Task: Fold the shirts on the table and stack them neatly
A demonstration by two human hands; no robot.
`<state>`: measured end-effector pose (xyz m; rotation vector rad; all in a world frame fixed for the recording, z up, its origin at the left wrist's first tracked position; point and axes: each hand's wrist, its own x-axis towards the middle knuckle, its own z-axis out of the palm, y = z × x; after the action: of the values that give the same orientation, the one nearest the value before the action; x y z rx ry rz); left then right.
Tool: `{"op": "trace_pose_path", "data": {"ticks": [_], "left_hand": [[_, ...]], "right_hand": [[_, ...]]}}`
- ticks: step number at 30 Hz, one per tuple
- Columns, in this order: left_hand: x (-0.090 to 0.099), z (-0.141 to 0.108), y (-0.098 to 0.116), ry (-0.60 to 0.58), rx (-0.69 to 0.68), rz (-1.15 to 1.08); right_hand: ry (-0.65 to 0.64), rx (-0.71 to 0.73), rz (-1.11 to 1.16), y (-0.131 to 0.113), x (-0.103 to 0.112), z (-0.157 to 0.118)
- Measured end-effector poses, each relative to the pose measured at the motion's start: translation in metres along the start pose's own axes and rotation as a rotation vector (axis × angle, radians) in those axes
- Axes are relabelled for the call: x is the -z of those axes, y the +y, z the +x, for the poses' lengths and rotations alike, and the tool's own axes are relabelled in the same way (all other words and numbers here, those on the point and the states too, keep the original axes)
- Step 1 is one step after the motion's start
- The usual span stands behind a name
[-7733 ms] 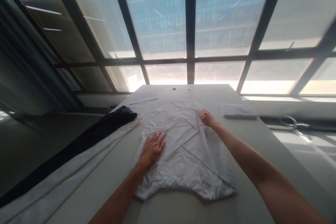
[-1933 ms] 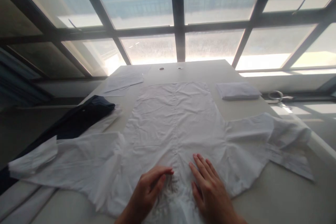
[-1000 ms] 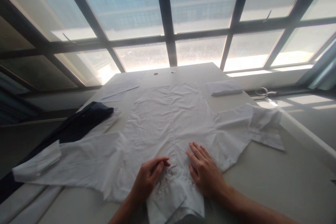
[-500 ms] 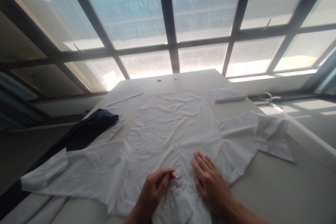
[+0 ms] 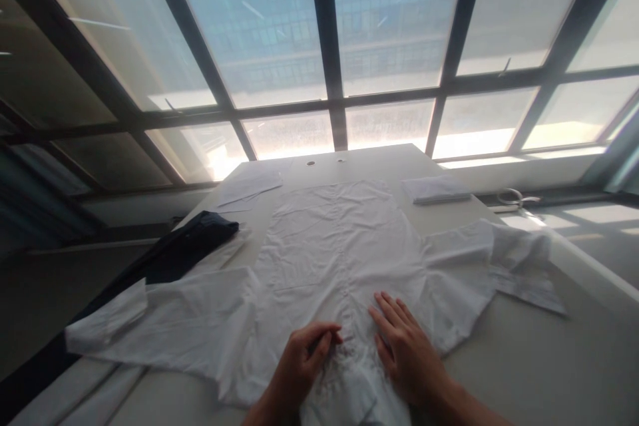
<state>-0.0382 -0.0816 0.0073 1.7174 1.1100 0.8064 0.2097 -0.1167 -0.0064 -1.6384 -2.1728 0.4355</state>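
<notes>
A white long-sleeved shirt lies spread out on the table, its sleeves stretched to either side and a front seam running down its middle. Beside that seam, near the bunched collar end, my left hand is closed, thumb and fingertips pinched together at the cloth. What exactly lies between those fingertips is partly hidden. My right hand rests flat on the shirt to the right of the seam, fingers stretched out.
The white table reaches toward large windows. Dark navy cloth hangs over its left side. Paper sheets lie at the back left, a folded white cloth at the back right. A white cable coil sits beyond the right edge.
The camera view has tilted slightly, so everything sits a little lower and further right. Both hands keep nearly the same places on the shirt.
</notes>
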Motion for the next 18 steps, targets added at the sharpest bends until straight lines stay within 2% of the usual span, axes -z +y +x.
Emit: {"op": "trace_pose_path", "data": {"ticks": [8, 18], "left_hand": [[-0.0036, 0.0034, 0.0034, 0.025, 0.008, -0.016], [-0.0069, 0.0040, 0.0076, -0.006, -0.006, 0.010]], "right_hand": [[-0.017, 0.006, -0.014, 0.0033, 0.0046, 0.0020], [-0.023, 0.014, 0.002, 0.0021, 0.0084, 0.0021]]}}
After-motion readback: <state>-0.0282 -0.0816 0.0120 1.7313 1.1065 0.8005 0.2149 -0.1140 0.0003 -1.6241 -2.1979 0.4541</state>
